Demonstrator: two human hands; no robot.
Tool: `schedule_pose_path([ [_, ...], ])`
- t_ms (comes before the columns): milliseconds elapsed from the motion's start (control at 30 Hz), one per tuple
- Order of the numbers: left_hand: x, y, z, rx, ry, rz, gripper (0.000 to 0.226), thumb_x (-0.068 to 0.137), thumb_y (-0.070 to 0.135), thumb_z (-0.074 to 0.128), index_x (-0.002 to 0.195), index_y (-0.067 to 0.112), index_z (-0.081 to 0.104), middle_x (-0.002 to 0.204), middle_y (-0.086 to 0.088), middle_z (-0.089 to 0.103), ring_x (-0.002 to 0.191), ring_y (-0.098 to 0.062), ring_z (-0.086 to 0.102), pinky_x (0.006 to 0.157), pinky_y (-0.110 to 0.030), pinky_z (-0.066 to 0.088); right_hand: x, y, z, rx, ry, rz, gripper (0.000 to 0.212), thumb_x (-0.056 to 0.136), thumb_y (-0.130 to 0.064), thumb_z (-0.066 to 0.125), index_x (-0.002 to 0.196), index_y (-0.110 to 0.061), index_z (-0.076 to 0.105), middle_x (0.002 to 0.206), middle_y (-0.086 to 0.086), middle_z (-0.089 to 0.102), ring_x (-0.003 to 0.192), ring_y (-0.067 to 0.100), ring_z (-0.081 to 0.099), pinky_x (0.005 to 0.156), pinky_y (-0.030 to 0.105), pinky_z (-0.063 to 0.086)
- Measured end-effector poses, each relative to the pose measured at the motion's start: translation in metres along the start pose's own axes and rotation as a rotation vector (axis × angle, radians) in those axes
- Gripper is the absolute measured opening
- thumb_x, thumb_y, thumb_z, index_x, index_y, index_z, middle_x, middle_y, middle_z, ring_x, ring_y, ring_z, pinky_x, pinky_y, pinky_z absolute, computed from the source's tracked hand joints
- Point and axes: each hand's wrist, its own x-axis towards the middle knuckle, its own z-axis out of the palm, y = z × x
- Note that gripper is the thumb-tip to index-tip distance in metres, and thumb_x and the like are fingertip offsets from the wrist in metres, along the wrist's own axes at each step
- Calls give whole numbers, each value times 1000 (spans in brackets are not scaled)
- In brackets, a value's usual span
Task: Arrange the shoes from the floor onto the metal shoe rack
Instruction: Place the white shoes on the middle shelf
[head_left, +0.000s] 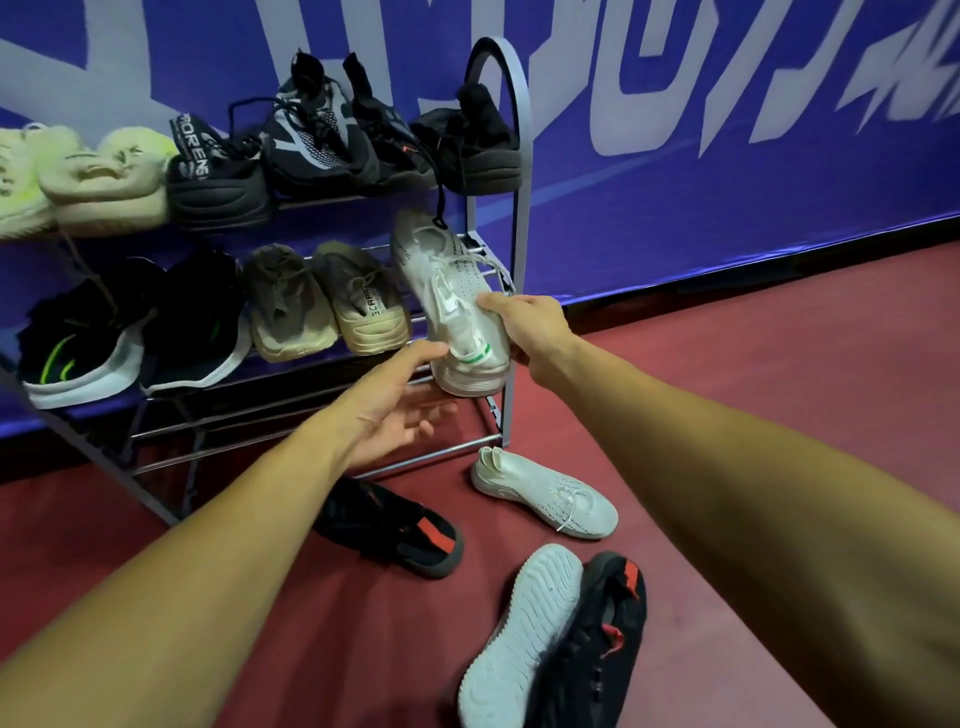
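Head view: gripping the pale sneaker (452, 301) near its heel with the right hand (524, 322), tilted toe-in at the right end of the middle shelf of the metal shoe rack (522, 208). Left hand (395, 410) spread open, palm up, thumb touching that heel. Below, on the red floor (727, 415): white sneaker (545, 499), black slip-on (395, 530), upturned white-soled shoe (519, 634) against another black shoe (602, 644).

Found top shelf (332, 200) and middle shelf (291, 382) packed side by side with shoes, a white shoe (457, 291) tilted at the right end. Left bare only the bottom rails (270, 436), fronted by loose shoes (545, 499) on the floor (701, 415).
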Motion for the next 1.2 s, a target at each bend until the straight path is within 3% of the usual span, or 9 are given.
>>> schedule_pose_path([
  [267,22,10,15,-155,193,22,17,82,29,67,98,24,65,70,1,64,62,-11,51,54,-23,30,-4,0,-14,93,-267,-1,13,95,-23,62,85,-15,62,46,-13,53,36,1,44,48,19,30],
  [400,32,16,23,-213,226,32,16,82,31,66,97,26,63,71,2,63,62,-10,51,54,-23,30,1,11,-23,11,-292,167,34,89,-49,64,77,-18,56,57,-9,58,43,5,44,52,22,29],
  [467,38,20,23,-241,254,30,20,83,35,67,101,27,64,76,3,65,66,-9,52,54,-22,32,5,17,-23,-24,-353,216,41,82,-58,68,86,-19,59,69,-4,64,53,9,47,56,25,32],
  [667,44,23,17,-170,255,42,33,85,47,72,112,29,67,77,8,75,68,-7,55,56,-21,37,9,24,-8,160,-408,203,41,81,-49,75,92,-15,56,82,2,72,55,9,46,54,22,34],
  [800,46,20,13,-131,289,70,51,82,41,75,131,32,61,83,7,72,67,-8,58,55,-22,39,12,30,-4,261,-388,302,54,80,-66,64,84,-13,62,72,1,56,56,10,45,56,23,28],
  [867,46,18,12,-118,278,66,37,84,42,74,119,35,65,88,5,71,69,-8,59,56,-22,40,17,31,1,310,-329,322,63,82,-73,56,86,-11,67,72,0,59,52,8,41,52,21,27],
  [933,45,17,12,-124,268,73,20,85,42,72,102,31,68,92,5,70,68,-8,58,56,-22,39,19,30,11,284,-322,310,47,84,-64,58,83,-18,64,68,-4,53,48,6,36,45,19,25],
  [1033,48,15,15,-157,282,83,24,80,44,76,97,27,72,91,7,70,67,-7,58,56,-21,39,19,32,23,316,-267,282,26,87,-44,60,75,-21,56,58,-8,43,45,4,34,40,18,24],
  [1200,50,10,22,-249,355,68,18,81,39,79,81,23,69,74,9,66,62,-4,54,53,-19,35,16,40,40,430,-185,233,27,88,-41,67,87,-15,61,56,-6,50,43,4,40,38,17,28],
])
